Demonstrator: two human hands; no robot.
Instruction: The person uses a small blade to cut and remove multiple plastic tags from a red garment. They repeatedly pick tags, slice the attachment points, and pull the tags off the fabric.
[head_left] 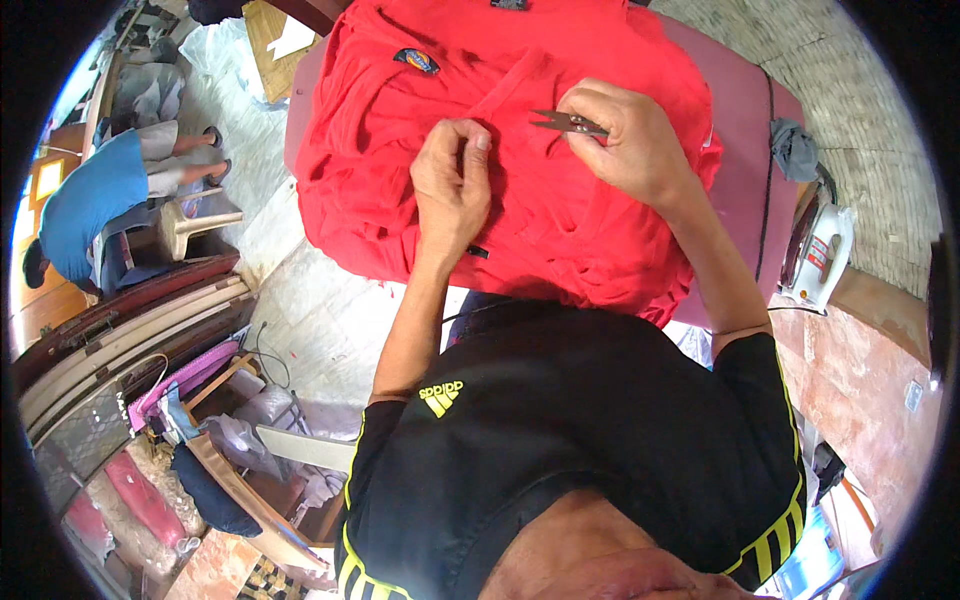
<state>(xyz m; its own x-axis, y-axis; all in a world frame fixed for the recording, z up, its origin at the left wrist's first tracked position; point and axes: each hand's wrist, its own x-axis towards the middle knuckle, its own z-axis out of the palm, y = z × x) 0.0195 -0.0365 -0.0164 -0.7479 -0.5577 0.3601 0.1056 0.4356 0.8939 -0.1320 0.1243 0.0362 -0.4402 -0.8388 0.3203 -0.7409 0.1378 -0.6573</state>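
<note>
A red knit garment (pixel 365 190) lies in loose folds over a pink padded board (pixel 745 120) in front of me. A small sewn-on patch (pixel 416 61) shows near its upper left, and a dark label (pixel 508 4) at its far edge. My left hand (pixel 452 180) is closed over the middle of the garment, thumb against the curled fingers; whatever it pinches is too small or hidden to make out. To its right, my right hand (pixel 630 140) grips dark metal thread snips (pixel 568 122) above the cloth. Their tips point left toward my left hand, with the blades slightly apart.
A white iron (pixel 828 255) stands at the right beside the board, near a grey cloth (pixel 793 150) and a black cord (pixel 768 200). At far left, a person in a blue shirt (pixel 105 195) bends by a beige chair (pixel 185 225). Bundles and wooden frames (pixel 250 500) crowd the lower left.
</note>
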